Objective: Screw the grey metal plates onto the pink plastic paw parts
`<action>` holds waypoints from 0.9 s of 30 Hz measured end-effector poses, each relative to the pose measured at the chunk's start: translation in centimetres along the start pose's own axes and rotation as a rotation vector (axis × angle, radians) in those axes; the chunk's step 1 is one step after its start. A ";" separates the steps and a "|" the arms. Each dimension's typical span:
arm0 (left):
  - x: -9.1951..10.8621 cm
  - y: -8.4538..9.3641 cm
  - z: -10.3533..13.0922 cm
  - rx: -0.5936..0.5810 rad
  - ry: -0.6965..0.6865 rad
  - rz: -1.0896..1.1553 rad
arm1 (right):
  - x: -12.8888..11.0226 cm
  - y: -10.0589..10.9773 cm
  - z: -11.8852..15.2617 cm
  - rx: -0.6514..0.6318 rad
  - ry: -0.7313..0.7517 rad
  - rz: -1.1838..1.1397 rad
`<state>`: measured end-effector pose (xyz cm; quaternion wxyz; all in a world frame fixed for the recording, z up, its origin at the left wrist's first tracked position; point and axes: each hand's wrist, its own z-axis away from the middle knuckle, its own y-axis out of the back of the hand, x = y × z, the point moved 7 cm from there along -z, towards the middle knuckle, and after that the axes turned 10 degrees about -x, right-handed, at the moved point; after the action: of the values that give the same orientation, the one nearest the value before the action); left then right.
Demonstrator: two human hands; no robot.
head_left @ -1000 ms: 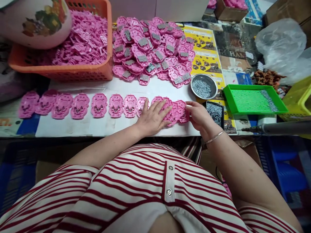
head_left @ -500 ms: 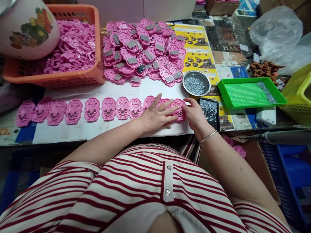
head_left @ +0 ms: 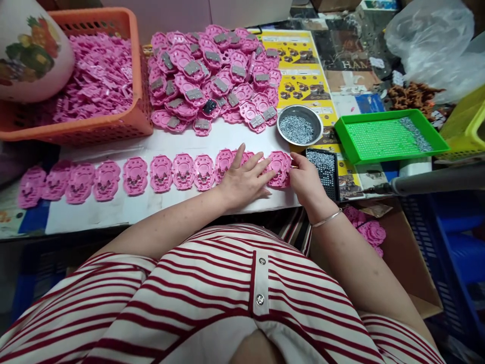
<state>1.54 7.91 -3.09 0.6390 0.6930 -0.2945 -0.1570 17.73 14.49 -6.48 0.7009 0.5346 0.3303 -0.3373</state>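
On my end I see the left hand (head_left: 245, 181) lying palm down with its fingers spread over part of a row of pink plates (head_left: 161, 173), its thumb angled away from the rest. The right-hand plate (head_left: 279, 169) lies flat on the white sheet (head_left: 91, 212) on the table, between my two hands; the left fingertips reach its left edge, and the right hand (head_left: 307, 181) is at its right edge. The right hand's fingers are bunched, index finger forward, but I cannot tell whether they pinch the plate or only touch it. The row runs off to my left, small dark parts in the lower half of many plates, the leftmost ones overlapping. Behind it I have a heap of pink pieces (head_left: 215, 81), many bearing grey rectangles, and beside that an orange basket (head_left: 76, 133) full of small pink parts, a pot (head_left: 32, 55) over its left end. Close by my right hand sit a metal bowl (head_left: 309, 116) and a black tray (head_left: 337, 184) of tiny silvery parts, with a green tray (head_left: 401, 155) farther right.
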 end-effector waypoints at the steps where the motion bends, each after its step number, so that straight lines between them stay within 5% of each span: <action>1: 0.2 0.0 -0.1 -0.005 -0.007 -0.002 | -0.2 0.1 -0.1 -0.011 0.002 0.036; 13: 1.2 -0.3 -0.9 -0.078 -0.024 -0.012 | -4.2 1.2 1.1 0.047 0.074 0.580; 27: 1.3 0.6 -2.0 -0.123 0.004 -0.013 | -4.8 0.9 0.9 -0.054 0.215 0.854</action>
<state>3.61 8.68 -2.05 0.6798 0.6548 -0.2784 -0.1777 15.91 14.34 -1.84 0.7527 0.6369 0.1595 0.0486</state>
